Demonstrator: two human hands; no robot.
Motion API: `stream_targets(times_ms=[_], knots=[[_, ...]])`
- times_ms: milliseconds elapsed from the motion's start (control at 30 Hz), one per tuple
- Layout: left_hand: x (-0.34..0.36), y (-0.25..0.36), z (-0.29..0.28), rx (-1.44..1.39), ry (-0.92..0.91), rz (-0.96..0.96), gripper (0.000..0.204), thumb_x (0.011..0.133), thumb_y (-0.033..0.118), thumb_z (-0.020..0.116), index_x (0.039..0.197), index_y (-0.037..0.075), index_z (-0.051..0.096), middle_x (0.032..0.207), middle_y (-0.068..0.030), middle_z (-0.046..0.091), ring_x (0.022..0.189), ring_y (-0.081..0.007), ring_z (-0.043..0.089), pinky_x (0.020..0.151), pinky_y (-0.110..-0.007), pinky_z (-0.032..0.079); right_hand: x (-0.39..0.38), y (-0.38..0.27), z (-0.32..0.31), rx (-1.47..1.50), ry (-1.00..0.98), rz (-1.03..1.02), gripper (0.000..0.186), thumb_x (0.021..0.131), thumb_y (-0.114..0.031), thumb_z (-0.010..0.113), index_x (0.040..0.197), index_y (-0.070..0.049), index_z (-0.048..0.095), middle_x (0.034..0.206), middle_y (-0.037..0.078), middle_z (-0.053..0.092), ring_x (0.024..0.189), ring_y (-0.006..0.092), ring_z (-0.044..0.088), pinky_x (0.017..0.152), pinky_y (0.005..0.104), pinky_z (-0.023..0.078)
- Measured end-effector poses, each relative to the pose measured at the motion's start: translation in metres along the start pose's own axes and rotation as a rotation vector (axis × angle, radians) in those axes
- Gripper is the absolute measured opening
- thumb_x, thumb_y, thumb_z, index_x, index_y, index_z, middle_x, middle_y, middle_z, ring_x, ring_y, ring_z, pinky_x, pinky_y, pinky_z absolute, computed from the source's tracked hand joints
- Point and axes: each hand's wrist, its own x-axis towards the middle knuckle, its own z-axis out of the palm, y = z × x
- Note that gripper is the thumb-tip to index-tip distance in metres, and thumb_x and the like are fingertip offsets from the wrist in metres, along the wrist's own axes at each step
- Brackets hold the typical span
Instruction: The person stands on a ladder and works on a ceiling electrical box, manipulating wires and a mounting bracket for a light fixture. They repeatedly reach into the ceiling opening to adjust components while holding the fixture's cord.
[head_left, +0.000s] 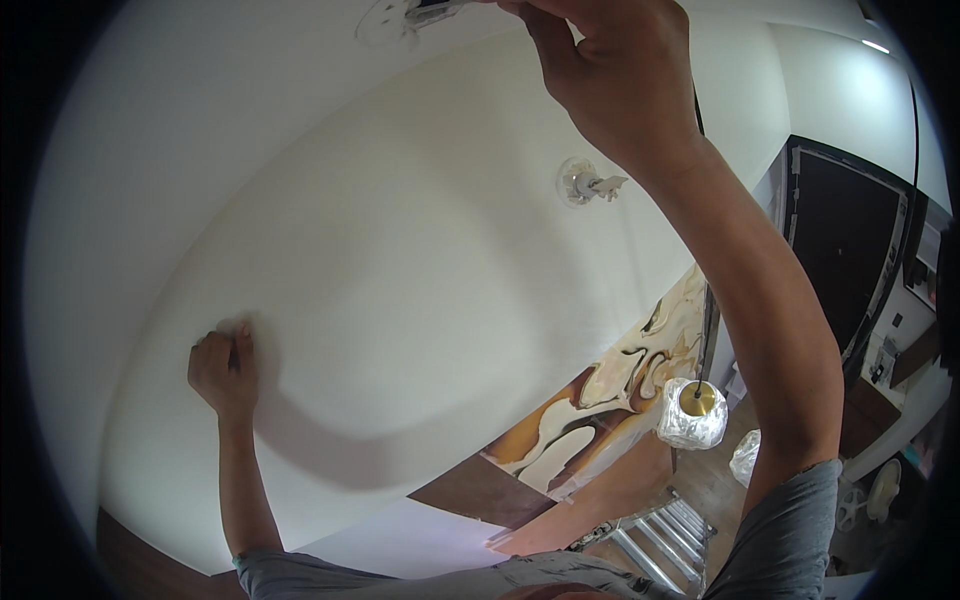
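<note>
My right hand (610, 70) is raised to the white ceiling (400, 250). Its fingertips pinch a dark metal part (435, 10) that sticks out of a round clear ceiling fitting (385, 22) at the top edge. My left hand (222, 372) is far lower left, curled into a fist and pressed against the white surface. A thin dark object shows between its fingers, but its kind is unclear. A second round clear fitting (583, 183) with a small metal stub sits on the ceiling just left of my right forearm.
A pendant lamp (692, 415) wrapped in clear plastic hangs on a dark cable to the right. Below it are a metal stepladder (655, 545) and a wooden floor. A swirled brown-and-cream wall panel (620, 390) and a dark door (845, 250) lie to the right.
</note>
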Motion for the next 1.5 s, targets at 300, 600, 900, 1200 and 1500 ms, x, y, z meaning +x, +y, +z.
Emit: stream_targets(times_ms=[300,600,900,1200,1500], knots=[[0.0,0.0,0.001,-0.004,-0.008,0.008,0.039,0.092,0.016,0.076,0.066,0.01,0.047,0.061,-0.0036,0.05,0.055,-0.0241,0.047,0.054,-0.039,0.037,-0.002,0.003,0.002,-0.094,0.049,-0.116,0.016,0.086,0.007,0.068,0.096,-0.002,0.075,0.088,0.01,0.071,0.066,0.0218,0.07,0.055,0.0309,0.056],[0.001,-0.001,-0.001,0.006,-0.014,0.003,0.038,0.091,0.018,0.077,0.066,0.01,0.049,0.061,-0.0029,0.05,0.055,-0.0233,0.047,0.055,-0.038,0.037,0.0,0.008,0.005,-0.166,0.051,-0.23,0.005,0.088,0.002,0.071,0.091,-0.002,0.073,0.083,0.008,0.069,0.062,0.0178,0.067,0.049,0.0294,0.053],[0.007,0.004,-0.004,-0.011,0.008,0.004,0.044,0.095,0.016,0.075,0.064,0.008,0.045,0.06,-0.0043,0.045,0.056,-0.0223,0.041,0.054,-0.038,0.035,0.003,0.008,0.008,-0.15,0.056,-0.247,0.007,0.087,0.004,0.07,0.092,-0.001,0.073,0.086,0.009,0.07,0.065,0.0182,0.069,0.051,0.0292,0.055],[0.004,0.0,-0.003,-0.005,0.004,0.0,0.039,0.092,0.019,0.077,0.065,0.01,0.049,0.062,-0.0041,0.051,0.056,-0.0245,0.048,0.054,-0.039,0.038,-0.007,0.012,0.022,0.035,0.094,-0.098,0.013,0.086,0.01,0.067,0.092,0.001,0.074,0.094,0.013,0.074,0.073,0.0246,0.073,0.061,0.0306,0.06],[0.002,0.0,-0.002,0.005,-0.005,0.001,0.04,0.092,0.019,0.077,0.065,0.009,0.049,0.062,-0.0038,0.051,0.056,-0.0241,0.049,0.055,-0.039,0.04,-0.05,0.007,0.018,-0.034,-0.281,0.115,0.036,0.078,0.008,0.062,0.101,-0.015,0.078,0.098,0.0,0.072,0.084,0.0243,0.07,0.072,0.0371,0.058]])
